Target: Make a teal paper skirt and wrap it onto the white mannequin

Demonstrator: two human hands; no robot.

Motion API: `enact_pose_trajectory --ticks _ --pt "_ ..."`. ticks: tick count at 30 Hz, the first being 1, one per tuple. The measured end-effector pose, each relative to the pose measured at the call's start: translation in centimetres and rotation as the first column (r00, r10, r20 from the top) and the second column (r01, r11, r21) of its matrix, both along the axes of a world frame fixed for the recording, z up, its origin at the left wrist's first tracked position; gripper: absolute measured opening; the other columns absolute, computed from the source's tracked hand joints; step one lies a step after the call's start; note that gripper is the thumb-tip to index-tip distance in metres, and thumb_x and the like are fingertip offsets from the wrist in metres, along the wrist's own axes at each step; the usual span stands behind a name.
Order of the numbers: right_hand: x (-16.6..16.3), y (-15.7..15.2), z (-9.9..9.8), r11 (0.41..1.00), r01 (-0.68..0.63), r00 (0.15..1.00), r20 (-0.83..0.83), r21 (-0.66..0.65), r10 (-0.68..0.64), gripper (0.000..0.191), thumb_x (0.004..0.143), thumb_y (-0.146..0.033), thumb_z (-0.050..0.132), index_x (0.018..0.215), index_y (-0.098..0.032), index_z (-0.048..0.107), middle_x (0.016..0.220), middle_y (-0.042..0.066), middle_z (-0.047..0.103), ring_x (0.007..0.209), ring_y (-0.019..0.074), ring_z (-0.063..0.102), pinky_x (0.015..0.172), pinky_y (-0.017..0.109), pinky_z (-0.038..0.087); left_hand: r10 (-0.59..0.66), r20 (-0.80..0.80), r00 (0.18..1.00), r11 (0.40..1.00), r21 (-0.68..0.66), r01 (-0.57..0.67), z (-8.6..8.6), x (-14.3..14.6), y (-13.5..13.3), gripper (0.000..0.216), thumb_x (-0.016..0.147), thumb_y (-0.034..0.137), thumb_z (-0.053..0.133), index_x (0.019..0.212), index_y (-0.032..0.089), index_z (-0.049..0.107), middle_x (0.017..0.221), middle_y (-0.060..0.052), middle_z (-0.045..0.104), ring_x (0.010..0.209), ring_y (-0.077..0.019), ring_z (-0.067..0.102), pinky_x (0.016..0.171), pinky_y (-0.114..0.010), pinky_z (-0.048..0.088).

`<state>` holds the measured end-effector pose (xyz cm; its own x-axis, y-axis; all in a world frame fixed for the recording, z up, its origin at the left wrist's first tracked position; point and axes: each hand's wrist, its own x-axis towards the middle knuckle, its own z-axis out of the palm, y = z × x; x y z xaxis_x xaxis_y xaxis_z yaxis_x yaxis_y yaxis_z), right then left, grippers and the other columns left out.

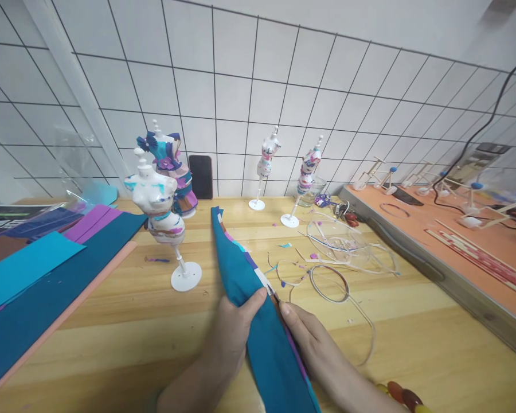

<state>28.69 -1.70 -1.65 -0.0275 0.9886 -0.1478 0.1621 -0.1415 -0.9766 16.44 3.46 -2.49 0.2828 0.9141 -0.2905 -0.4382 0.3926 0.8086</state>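
I've got my left hand point(236, 322) pinching the teal strip point(241, 276) at 6 o'clock — right hand point(312, 338) curled tight round a slim dark tool point(277, 297). Glass jar point(319, 188) past them, 1 o'clock — can't tell what's inside.

Left hand point(233, 326) near right hand point(313, 338)

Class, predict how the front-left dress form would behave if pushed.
The dress form would probably tip if pushed hard, its bulky torso perched on a thin pole. Its flat disc base should resist rolling and may steady it against gentle nudges.
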Motion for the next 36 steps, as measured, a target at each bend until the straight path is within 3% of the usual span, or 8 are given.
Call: enact_pose_trajectory --ticks 5,11,18,25,30,34,36 --pt "-0.1 -0.2 0.7 1.000 0.006 1.000 -0.006 -0.019 -0.006 0.043 0.090 -0.050 0.034 0.085 -0.016 0.060 0.082 0.005 0.060 0.078 0.0195 0.052 0.072 0.029 0.044 -0.012 -0.030 0.999 1.000 0.005 0.012 -0.2 -0.2 -0.1 0.037 0.069 0.033 0.069 0.100 0.014 0.066 0.096 -0.011 0.071 0.089 -0.0287 0.066 0.076 -0.037 0.053" --pt "-0.1 -0.1 1.0 0.999 -0.015 1.000 -0.001 -0.039 0.014 0.045 0.089 -0.052 0.035 0.082 -0.016 0.060 0.081 0.005 0.060 0.080 0.0207 0.052 0.075 0.030 0.043 0.032 -0.014 0.999 0.999 -0.009 -0.032 0.1 -0.4 0.1 0.039 0.067 0.032 0.070 0.101 0.014 0.065 0.095 -0.011 0.071 0.087 -0.0285 0.066 0.075 -0.037 0.053" --pt "0.0 -0.1 0.7 1.000 -0.015 0.999 -0.046 -0.026 0.014 0.045 0.090 -0.051 0.034 0.084 -0.015 0.061 0.079 0.003 0.062 0.080 0.0190 0.052 0.077 0.029 0.042 -0.042 -0.013 0.999 0.999 0.000 0.043 0.6 -0.2 -0.2 0.034 0.068 0.030 0.070 0.098 0.014 0.066 0.096 -0.012 0.071 0.087 -0.0280 0.066 0.077 -0.038 0.053" --pt "0.0 0.0 1.0 1.000 0.009 0.998 -0.061 -0.027 -0.010 0.047 0.089 -0.052 0.035 0.089 -0.015 0.063 0.090 0.006 0.063 0.085 0.0204 0.053 0.083 0.030 0.040 0.026 -0.131 0.991 0.999 -0.035 -0.031 0.2 0.1 -0.7 0.034 0.060 0.034 0.074 0.087 0.014 0.070 0.079 -0.010 0.074 0.077 -0.0273 0.068 0.072 -0.036 0.053" --pt "0.0 -0.1 0.9 1.000 0.016 0.999 -0.038 -0.021 -0.017 0.044 0.087 -0.054 0.037 0.075 -0.017 0.058 0.077 0.002 0.060 0.077 0.0178 0.052 0.075 0.027 0.042 0.018 -0.142 0.990 1.000 0.001 -0.018 -0.2 -0.1 -0.6 0.035 0.060 0.035 0.074 0.088 0.014 0.070 0.079 -0.010 0.074 0.075 -0.0267 0.068 0.070 -0.035 0.053" --pt "-0.1 -0.2 0.4 0.995 0.037 0.997 -0.068 -0.096 -0.043 0.043 0.087 -0.056 0.036 0.065 -0.020 0.045 0.056 -0.005 0.043 0.051 0.0116 0.042 0.051 0.023 0.039 0.010 -0.143 0.990 1.000 -0.018 -0.013 0.6 0.1 -0.7 0.031 0.059 0.032 0.074 0.084 0.015 0.070 0.080 -0.009 0.074 0.074 -0.0268 0.068 0.070 -0.035 0.053" --pt "-0.1 -0.3 0.3 0.992 0.037 0.995 -0.088 -0.122 -0.048 0.043 0.087 -0.056 0.036 0.065 -0.020 0.043 0.052 -0.006 0.037 0.046 0.0108 0.038 0.046 0.022 0.037 0.019 -0.163 0.986 1.000 -0.021 -0.023 1.0 0.2 -0.8 0.028 0.059 0.031 0.075 0.081 0.015 0.070 0.077 -0.009 0.073 0.073 -0.0271 0.068 0.070 -0.036 0.053"
